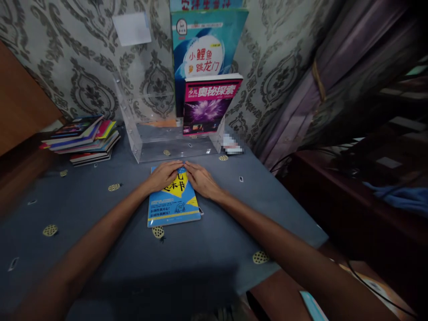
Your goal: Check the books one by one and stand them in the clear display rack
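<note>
A blue book with a yellow patch on its cover [174, 206] lies flat on the grey-blue cloth, in front of a clear acrylic book stand [147, 133]. My left hand [163, 175] and my right hand [200, 178] both rest flat on the book's far end, fingers stretched out and fingertips almost meeting at its top edge. Inside the stand a pink and purple book [209, 104] stands upright at the right side, with a taller teal book [207, 44] behind it.
A stack of several thin colourful books [83, 138] lies at the back left on the cloth. Patterned wallpaper rises behind the stand. A curtain [301, 89] hangs at the right, past the table edge, with dark furniture and cables beyond it.
</note>
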{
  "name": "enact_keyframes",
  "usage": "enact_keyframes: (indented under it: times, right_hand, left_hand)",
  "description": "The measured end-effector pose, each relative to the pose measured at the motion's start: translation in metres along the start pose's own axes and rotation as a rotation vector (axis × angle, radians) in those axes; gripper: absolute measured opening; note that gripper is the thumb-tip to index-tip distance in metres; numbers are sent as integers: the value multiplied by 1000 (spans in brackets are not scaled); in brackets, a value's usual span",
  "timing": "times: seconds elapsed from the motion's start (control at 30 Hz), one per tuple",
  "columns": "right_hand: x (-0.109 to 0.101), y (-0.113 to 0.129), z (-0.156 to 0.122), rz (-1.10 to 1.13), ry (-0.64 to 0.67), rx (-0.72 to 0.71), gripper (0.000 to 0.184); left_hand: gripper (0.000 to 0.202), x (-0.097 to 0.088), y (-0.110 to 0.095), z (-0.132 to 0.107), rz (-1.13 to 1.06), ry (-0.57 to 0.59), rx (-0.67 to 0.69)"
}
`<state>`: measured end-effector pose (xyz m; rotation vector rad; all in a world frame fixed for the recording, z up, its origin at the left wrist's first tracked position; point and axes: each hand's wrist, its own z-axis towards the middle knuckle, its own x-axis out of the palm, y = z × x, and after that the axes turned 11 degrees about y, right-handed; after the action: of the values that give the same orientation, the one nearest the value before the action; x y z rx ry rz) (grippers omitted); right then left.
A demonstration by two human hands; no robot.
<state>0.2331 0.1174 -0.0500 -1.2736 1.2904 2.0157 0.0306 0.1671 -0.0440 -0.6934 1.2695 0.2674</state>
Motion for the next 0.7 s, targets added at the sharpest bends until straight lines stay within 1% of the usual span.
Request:
enact_keyframes:
  times: [0.2, 0.37, 0.57, 0.7]
  right_hand:
    - [3, -8, 4, -31, 16, -7, 47]
    - [1, -13, 5, 27, -1, -36, 47]
    - [-4, -19, 3, 160, -7, -34, 70]
    - [-6, -20, 3, 166, 13, -8, 71]
  left_hand:
    - [44, 0, -2, -1, 32, 12, -24]
    - [44, 1, -3, -3, 67, 39, -44]
    - [45, 1, -5, -2, 86, 92, -37]
    - [45, 0, -9, -1, 75, 90, -62]
